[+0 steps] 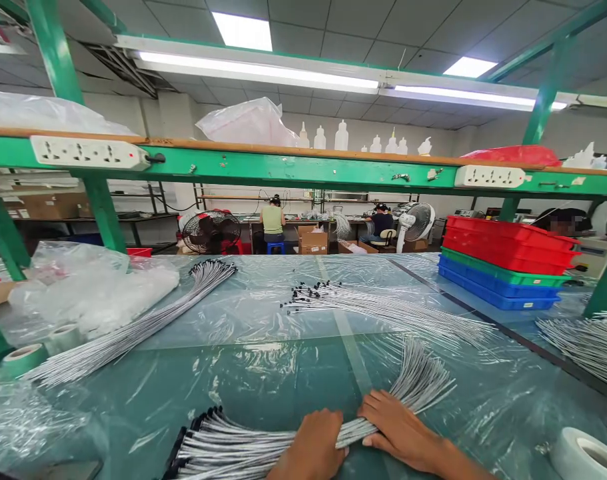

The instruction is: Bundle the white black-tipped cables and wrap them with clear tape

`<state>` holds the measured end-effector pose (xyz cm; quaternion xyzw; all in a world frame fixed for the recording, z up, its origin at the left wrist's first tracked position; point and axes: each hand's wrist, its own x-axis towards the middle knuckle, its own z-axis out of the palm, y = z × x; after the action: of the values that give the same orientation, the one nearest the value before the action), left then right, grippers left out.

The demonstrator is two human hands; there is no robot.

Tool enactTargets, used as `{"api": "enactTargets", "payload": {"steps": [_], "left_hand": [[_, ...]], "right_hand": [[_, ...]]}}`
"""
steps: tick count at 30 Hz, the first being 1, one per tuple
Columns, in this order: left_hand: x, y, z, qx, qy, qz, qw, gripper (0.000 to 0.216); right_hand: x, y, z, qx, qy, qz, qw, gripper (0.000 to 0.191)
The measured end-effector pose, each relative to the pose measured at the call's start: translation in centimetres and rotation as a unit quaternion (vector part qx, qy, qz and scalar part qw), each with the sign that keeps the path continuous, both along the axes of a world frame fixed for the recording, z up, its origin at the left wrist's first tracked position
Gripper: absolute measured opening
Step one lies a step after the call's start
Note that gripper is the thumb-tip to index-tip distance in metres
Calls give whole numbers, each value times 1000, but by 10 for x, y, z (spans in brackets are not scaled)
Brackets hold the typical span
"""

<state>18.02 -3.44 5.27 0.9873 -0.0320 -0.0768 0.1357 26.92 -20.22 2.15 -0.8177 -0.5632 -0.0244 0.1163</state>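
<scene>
A thick bundle of grey-white cables (248, 445) with black connectors at its left end lies across the front of the table. My left hand (313, 445) is wrapped round the middle of this bundle. A short way to the right, my right hand (396, 427) grips the same bundle, thumb below and fingers over the top. Beyond it the loose cable ends fan out upward and to the right. Behind my hands lies a spread of similar cables (383, 308), their black connectors pointing left. Another gathered cable bundle (148, 327) rests at the left, connectors at the far end.
Stacked red, green and blue trays (503, 267) stand at the right rear. Clear plastic bags (98, 287) and a tape roll (26, 360) sit at the left. A white roll (586, 457) is at the front right. A green shelf beam (293, 163) with power strips crosses above the table.
</scene>
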Motion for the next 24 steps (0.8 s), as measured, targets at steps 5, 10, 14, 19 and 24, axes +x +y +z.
{"api": "enactTargets", "payload": {"steps": [5, 10, 14, 19, 24], "left_hand": [[-2, -9, 9, 9, 7, 6, 1000, 39], [-3, -20, 17, 47, 5, -2, 999, 21], [-4, -15, 21, 41, -3, -18, 999, 26], [1, -3, 17, 19, -20, -29, 999, 40], [9, 2, 7, -9, -59, -17, 998, 37]], "right_hand": [[-3, -3, 0, -5, 7, -7, 1000, 34], [-1, -2, -2, -11, -18, -4, 1000, 38], [-4, 0, 9, -5, -23, -27, 999, 46], [-16, -32, 48, 65, -2, -39, 997, 58], [-13, -129, 55, 172, -48, -417, 891, 42]]}}
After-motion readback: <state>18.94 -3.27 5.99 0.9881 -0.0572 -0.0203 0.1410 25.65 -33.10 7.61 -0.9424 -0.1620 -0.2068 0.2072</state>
